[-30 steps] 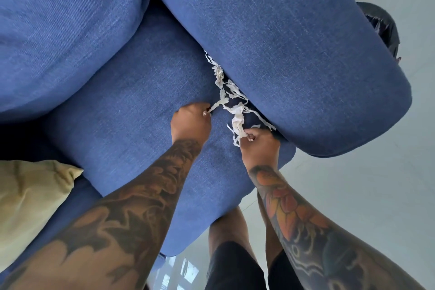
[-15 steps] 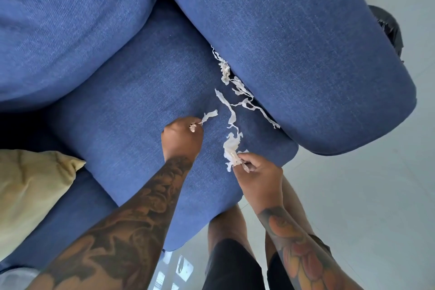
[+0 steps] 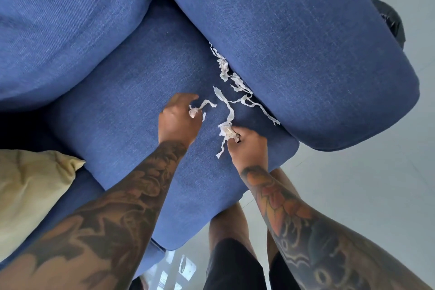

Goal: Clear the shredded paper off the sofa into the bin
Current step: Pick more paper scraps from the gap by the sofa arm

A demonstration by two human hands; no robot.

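White shredded paper (image 3: 237, 88) lay strung along the sofa armrest (image 3: 306, 54) crease, just beyond the right hand (image 3: 247, 146), the nearer one; both its grip and the left hand (image 3: 177, 120) held wads.

My 1 camera sits on my head and looks steeply down over my forearms onto the blue sofa (image 3: 131, 106), close enough that the seat cushion fills the middle of the view. The wide lens bends the armrest (image 3: 306, 54) toward 1 o'clock and the back cushion toward 10 o'clock. My legs and the pale floor (image 3: 367, 195) show at 5 o'clock, a yellow pillow (image 3: 30, 190) at 8 o'clock. With only this 1 view, nothing overlaps another.
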